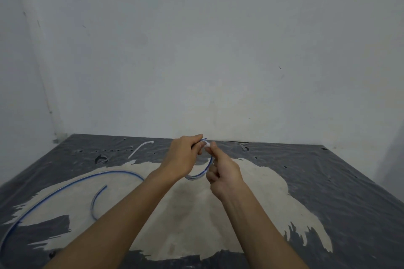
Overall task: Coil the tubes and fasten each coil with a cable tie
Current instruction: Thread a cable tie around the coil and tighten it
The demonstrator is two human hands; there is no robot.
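A small coil of clear tube with a blue stripe hangs between my hands above the table. My left hand grips the coil's top from the left. My right hand pinches a white cable tie at the top of the coil, right against my left fingertips. A long uncoiled tube with a blue stripe curves across the left of the table, and one end curls inward. A spare white cable tie lies at the back left.
The table is covered with dark grey plastic sheet, worn through to a pale patch in the middle. A plain grey wall stands right behind the table's far edge, with a corner at the left.
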